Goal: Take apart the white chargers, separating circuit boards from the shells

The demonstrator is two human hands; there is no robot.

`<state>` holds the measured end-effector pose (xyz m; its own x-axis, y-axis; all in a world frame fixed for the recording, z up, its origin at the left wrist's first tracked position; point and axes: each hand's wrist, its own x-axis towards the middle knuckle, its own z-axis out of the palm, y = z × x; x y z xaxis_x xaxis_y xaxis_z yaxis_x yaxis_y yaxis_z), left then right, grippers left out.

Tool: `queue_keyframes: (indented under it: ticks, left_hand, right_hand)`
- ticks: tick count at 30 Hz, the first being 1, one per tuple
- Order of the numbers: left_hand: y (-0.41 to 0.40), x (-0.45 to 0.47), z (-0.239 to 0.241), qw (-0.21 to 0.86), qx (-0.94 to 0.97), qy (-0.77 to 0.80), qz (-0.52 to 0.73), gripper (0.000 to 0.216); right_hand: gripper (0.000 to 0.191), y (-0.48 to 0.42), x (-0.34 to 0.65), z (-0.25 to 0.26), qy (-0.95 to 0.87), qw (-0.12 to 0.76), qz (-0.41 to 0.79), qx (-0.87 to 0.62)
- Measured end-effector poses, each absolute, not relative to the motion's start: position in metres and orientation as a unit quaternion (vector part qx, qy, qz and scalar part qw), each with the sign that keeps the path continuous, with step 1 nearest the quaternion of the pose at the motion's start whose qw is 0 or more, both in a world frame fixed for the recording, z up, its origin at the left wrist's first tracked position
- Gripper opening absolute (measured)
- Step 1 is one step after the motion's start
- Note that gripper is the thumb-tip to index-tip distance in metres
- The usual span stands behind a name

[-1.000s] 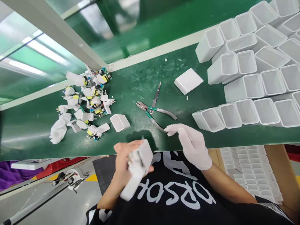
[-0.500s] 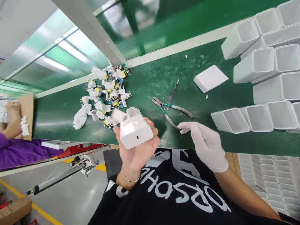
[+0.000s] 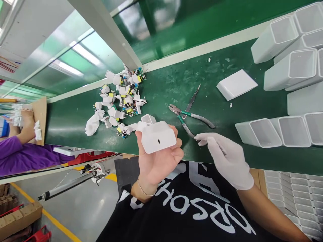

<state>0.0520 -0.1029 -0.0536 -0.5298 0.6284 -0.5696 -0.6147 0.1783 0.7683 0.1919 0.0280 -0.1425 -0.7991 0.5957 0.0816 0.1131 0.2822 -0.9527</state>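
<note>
My bare left hand point(image 3: 161, 164) holds a white plastic charger housing point(image 3: 158, 137) from below, its small dark slot facing me. Behind the housing, and partly hidden by it, are smaller white plastic pieces point(image 3: 148, 119). My right hand point(image 3: 227, 159), in a white glove, has its fingers closed at the end of one handle of the diagonal cutters point(image 3: 185, 122). The cutters lie with handles spread on the green table, across a narrow pointed blade point(image 3: 193, 98). Left of them is a heap of circuit boards with white plastic parts point(image 3: 128, 94).
Several open white housings point(image 3: 266, 132) stand in rows at the right. One white housing point(image 3: 237, 84) lies beyond the cutters, among small white scraps. A crumpled white glove point(image 3: 93, 124) lies left of the heap. A co-worker's purple sleeve point(image 3: 22, 151) shows at far left.
The housing in my left hand has tilted, so its slotted end faces me more squarely. My right hand stays at the cutters' handle. The whole view has shifted slightly.
</note>
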Motion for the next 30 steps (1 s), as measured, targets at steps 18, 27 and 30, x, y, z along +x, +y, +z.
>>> queue_keyframes:
  ticks: [18, 27, 30]
  left_hand:
    - [-0.166, 0.016, -0.100, -0.007, 0.551, 0.738, 0.390, 0.066]
    - [-0.167, -0.013, -0.082, -0.144, 0.611, 0.711, 0.318, 0.062]
    - [-0.163, -0.016, -0.077, -0.167, 0.614, 0.705, 0.314, 0.057]
  right_hand:
    - [0.021, 0.025, 0.115, -0.126, -0.971, 0.040, 0.097, -0.215]
    - [0.021, 0.045, 0.149, -0.072, -0.812, 0.055, 0.542, -0.209]
    - [0.022, 0.044, 0.164, -0.056, -0.804, -0.025, 0.575, -0.149]
